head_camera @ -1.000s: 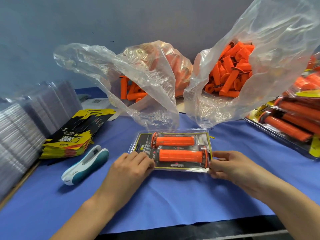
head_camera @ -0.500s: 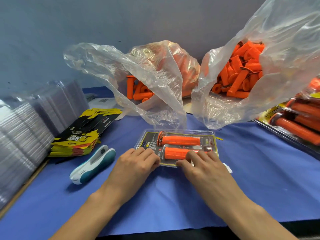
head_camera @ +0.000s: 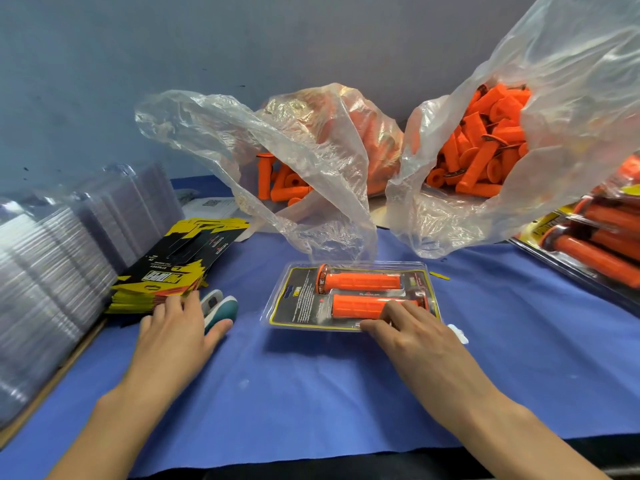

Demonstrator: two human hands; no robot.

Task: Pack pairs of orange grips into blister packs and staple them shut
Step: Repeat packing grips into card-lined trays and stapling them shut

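**Blister pack** (head_camera: 298,306): lies flat on the blue-covered table (head_camera: 311,382), clear lid down over a printed backing. It is the landmark for every entry below.

**Orange grips** (head_camera: 360,281): two, inside the pack, side by side, with their flanged ends at opposite sides.

**Right hand** (head_camera: 412,336): at the pack's near right corner. Grip not closed; the fingers are fairly straight and press the lid over the nearer of the pair.

**Left hand** (head_camera: 176,327): well left of the pack, spread over the stapler (head_camera: 227,306). Grip open, fingers not wrapped round it.

**Printed cards** (head_camera: 180,261), **clear shells** (head_camera: 52,265): stacked further left of the pack.

**Plastic bags** (head_camera: 322,161): two, behind the pack, holding loose stock.

**Finished packs** (head_camera: 595,244): to the right of the pack.

**Step, as judged:** the pack is filled and closed, and stapling is about to start. The next move calls for closing the left hand round the stapler and bringing it to the pack's rim. The right hand would hold the lid edges together.
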